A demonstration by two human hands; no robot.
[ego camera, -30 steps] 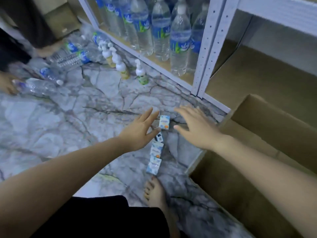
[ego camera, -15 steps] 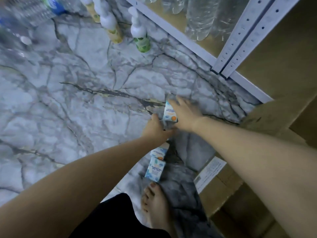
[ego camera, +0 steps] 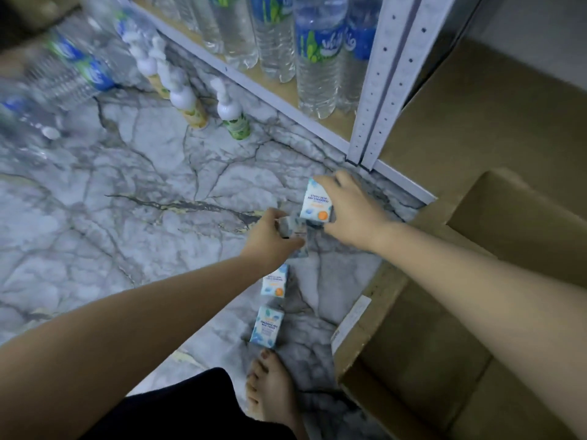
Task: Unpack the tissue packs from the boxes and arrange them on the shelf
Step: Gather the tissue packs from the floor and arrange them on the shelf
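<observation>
Small white-and-blue tissue packs lie in a row on the marble floor. My right hand (ego camera: pixel 347 214) grips one tissue pack (ego camera: pixel 316 205) at the far end of the row, tilted up off the floor. My left hand (ego camera: pixel 270 241) holds a second tissue pack (ego camera: pixel 293 231) just below it. Two more packs, one (ego camera: pixel 275 281) and another (ego camera: pixel 266 327), lie flat nearer my bare foot. The open cardboard box (ego camera: pixel 374 300) stands at the right. The bare shelf board (ego camera: pixel 451 115) is behind it, right of the white upright (ego camera: pixel 378 90).
Water bottles (ego camera: pixel 317 55) fill the shelf bay at the left of the upright. Pump bottles (ego camera: pixel 230 112) stand on the floor before it. More water bottles (ego camera: pixel 66 74) lie on the floor at far left. My foot (ego camera: pixel 273 389) is near the row's end.
Both hands went from open above the row to each holding a pack. The right hand's pack has been lifted and tilted toward the shelf. The view has shifted closer.
</observation>
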